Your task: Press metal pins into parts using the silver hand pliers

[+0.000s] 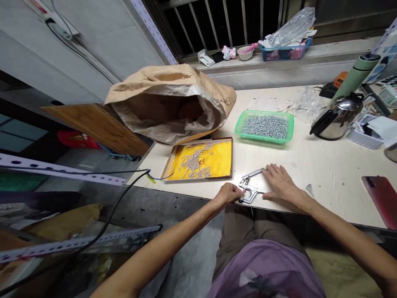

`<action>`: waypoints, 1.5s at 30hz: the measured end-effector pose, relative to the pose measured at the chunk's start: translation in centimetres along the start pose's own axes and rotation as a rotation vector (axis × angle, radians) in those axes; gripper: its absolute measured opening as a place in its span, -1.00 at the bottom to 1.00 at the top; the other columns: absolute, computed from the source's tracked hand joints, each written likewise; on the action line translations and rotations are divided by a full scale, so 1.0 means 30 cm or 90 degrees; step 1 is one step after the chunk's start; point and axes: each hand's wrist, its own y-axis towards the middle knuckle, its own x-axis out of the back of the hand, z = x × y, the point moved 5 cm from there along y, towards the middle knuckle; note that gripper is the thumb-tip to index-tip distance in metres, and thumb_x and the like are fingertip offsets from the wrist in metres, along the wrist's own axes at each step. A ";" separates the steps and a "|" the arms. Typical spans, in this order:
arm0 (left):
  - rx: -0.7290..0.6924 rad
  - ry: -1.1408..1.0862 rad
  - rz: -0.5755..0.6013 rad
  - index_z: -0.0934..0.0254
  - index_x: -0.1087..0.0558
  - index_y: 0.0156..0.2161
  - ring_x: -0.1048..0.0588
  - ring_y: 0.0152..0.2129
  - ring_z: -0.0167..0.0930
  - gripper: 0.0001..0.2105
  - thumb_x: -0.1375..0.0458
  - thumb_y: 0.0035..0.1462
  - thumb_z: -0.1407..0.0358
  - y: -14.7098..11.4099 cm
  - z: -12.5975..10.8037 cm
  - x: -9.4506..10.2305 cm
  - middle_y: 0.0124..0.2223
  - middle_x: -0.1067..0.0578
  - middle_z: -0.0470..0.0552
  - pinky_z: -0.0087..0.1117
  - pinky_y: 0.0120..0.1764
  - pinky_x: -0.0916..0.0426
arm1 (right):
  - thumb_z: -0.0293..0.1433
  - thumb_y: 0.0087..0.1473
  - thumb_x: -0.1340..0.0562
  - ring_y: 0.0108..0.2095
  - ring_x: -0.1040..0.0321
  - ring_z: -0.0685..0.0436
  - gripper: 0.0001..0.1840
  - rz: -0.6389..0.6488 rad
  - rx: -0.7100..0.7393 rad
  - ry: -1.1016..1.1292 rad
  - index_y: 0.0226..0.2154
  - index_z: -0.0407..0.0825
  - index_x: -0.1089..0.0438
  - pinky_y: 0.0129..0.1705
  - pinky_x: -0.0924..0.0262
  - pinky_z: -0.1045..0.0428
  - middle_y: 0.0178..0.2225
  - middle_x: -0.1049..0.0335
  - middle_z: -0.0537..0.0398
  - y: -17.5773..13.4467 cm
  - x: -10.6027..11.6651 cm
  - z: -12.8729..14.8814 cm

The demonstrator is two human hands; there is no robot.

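A silver hand-press plier point(253, 193) with a C-shaped jaw and a spring lies near the table's front edge, its two handles spread to the right. At its jaw, my left hand point(228, 193) is pinched closed; whatever is between the fingertips is too small to make out. A tiny red spot shows beside those fingertips. My right hand point(281, 184) rests at the handle ends with fingers stretched out, thumb by the lower handle and fingertips by the upper one. Small metal pins point(196, 162) lie scattered on a yellow sheet in a shallow tray point(232, 159) behind my left hand.
Behind stands a green basket point(263, 140) full of small metal parts. A large open paper sack point(173, 78) leans at the back left. To the right are a steel kettle point(339, 118), a green flask point(356, 76) and a red phone point(380, 198). A black cable point(116, 207) hangs at left.
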 end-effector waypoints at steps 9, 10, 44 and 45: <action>0.023 0.023 -0.014 0.39 -0.49 -0.48 -0.21 -0.71 -0.56 -0.73 -0.23 -0.09 0.15 -0.001 0.007 0.002 -0.70 -0.24 -0.20 -0.53 -0.60 -0.14 | -0.09 -0.22 -0.39 -0.14 -0.20 -0.29 -0.33 0.014 -0.001 -0.026 -0.09 -0.08 -0.30 -0.14 -0.11 -0.13 -0.15 -0.32 -0.12 0.018 0.047 0.027; 0.020 0.048 -0.024 0.39 -0.49 -0.48 -0.24 -0.69 -0.54 -0.73 -0.21 -0.05 0.16 -0.008 0.007 0.004 -0.69 -0.26 -0.18 -0.52 -0.58 -0.17 | -0.12 -0.21 -0.40 -0.15 -0.20 -0.27 -0.40 0.019 -0.007 -0.024 -0.14 -0.08 -0.32 -0.17 -0.12 -0.10 -0.17 -0.33 -0.10 0.018 0.051 0.029; -0.427 0.436 -0.192 0.28 -0.38 -0.07 -0.32 -0.15 -0.26 -0.76 -0.12 0.12 0.34 0.027 -0.276 -0.136 -0.16 -0.41 0.07 -0.20 -0.11 -0.32 | -0.27 -0.05 -0.35 -0.26 -0.28 -0.15 -0.70 0.051 0.023 0.057 -0.24 -0.05 -0.45 -0.28 -0.10 0.04 -0.37 -0.34 0.03 0.083 0.052 -0.039; -0.449 0.423 -0.212 0.26 -0.35 -0.03 -0.33 -0.13 -0.26 -0.72 -0.12 0.12 0.34 0.024 -0.264 -0.139 -0.11 -0.41 0.07 -0.19 -0.09 -0.33 | -0.24 -0.08 -0.37 -0.24 -0.27 -0.18 -0.62 0.038 0.034 0.060 -0.18 -0.05 -0.44 -0.26 -0.12 0.02 -0.35 -0.34 0.01 0.085 0.050 -0.048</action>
